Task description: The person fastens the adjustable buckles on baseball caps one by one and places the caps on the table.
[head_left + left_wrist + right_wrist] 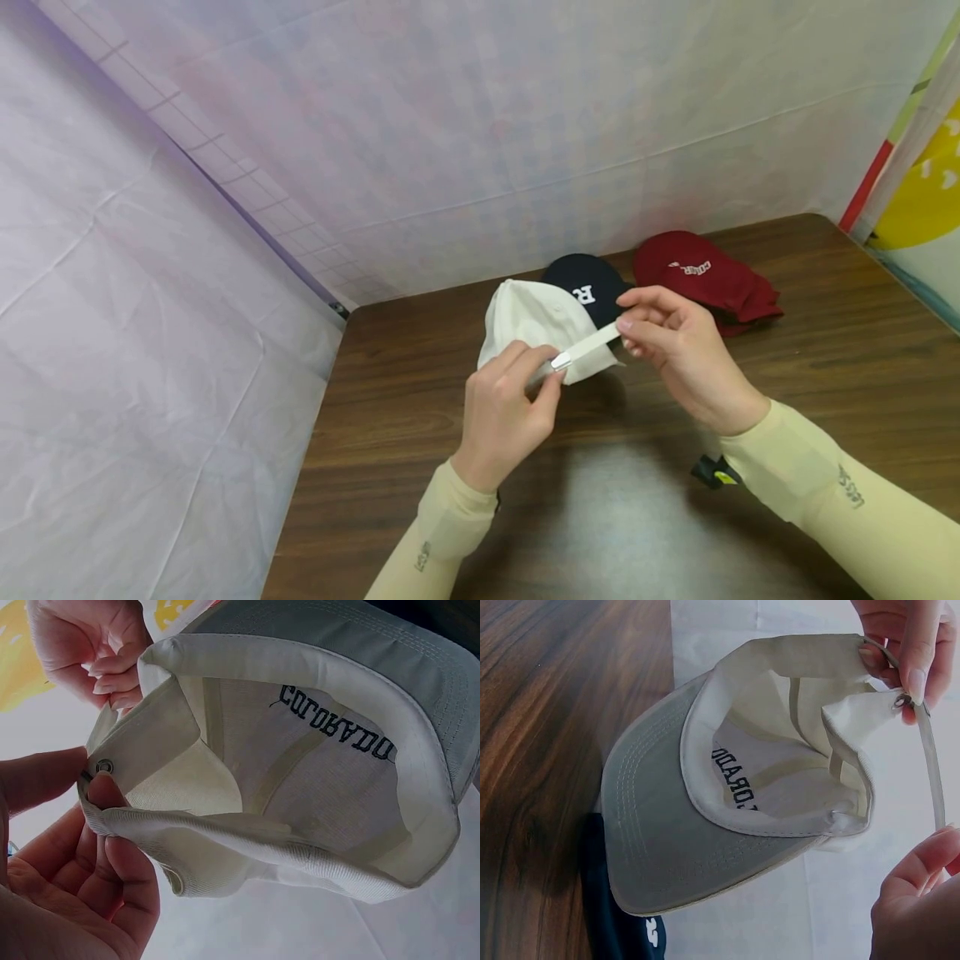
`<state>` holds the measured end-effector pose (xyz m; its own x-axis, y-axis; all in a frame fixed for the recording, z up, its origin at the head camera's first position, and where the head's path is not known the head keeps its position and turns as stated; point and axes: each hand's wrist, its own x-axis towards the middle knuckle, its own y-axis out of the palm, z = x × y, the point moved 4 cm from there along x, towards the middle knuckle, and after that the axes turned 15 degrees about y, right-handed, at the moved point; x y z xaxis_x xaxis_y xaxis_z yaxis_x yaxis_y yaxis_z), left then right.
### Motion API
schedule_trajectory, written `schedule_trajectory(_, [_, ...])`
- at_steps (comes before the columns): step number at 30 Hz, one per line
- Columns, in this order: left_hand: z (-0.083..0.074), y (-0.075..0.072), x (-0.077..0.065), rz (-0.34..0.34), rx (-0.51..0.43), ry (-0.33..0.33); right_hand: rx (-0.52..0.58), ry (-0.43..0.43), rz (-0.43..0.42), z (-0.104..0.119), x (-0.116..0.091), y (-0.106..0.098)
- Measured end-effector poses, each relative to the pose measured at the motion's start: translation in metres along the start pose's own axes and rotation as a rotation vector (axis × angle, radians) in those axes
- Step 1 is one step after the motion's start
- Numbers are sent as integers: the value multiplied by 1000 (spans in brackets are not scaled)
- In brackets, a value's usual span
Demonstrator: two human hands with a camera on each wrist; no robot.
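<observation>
A white baseball cap (pixel 528 312) hangs between my hands, its back strap toward me. In the left wrist view its hollow inside (pixel 300 750) shows dark lettering and a grey underside to the brim (pixel 360 652). My left hand (pixel 510 408) pinches the strap at its metal buckle (pixel 561 361). The strap's loose end (pixel 596 340) stretches out to my right hand (pixel 682 350), which pinches its tip between thumb and finger. In the right wrist view the strap (pixel 930 765) runs taut between the two hands.
Behind the white cap, a navy cap (pixel 581 279) with a white letter lies on the brown wooden table (pixel 390 400). A dark red cap (pixel 697 275) lies to its right, near the back edge. Pale curtains (pixel 487 125) stand behind and at the left.
</observation>
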<state>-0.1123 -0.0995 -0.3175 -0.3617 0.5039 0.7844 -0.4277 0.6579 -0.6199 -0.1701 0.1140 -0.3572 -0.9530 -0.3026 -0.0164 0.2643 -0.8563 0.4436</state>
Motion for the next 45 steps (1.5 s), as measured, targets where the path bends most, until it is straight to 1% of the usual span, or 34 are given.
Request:
schedule_trajectory(12, [0,0,0,1,15,4,7,-4,-4,0,0,-2])
schedule_trajectory(17, [1,0,0,10,-9,-6,-14,-6,-20,-2,0,-2])
schedule_trajectory(28, [3,0,-1,1,-101,-69,-58,-30,-46,-4,-1,0])
schedule_trajectory(34, [4,1,-2,16,-111,-80,-77,-21,-62,-7,-2,2])
schedule_trajectory(38, [4,2,-3,7,-104,-90,-91,-18,-67,-8,-3,3])
schedule_trajectory(41, [5,1,-3,-13,-92,-114,-105,-19,-65,-7,-3,5])
schedule_trajectory(43, [6,0,-3,-23,-83,-140,-110,-22,-61,-7,-3,6])
schedule_trajectory(45, [6,-1,-3,-32,-96,-174,-113,-25,-59,-7,-3,7])
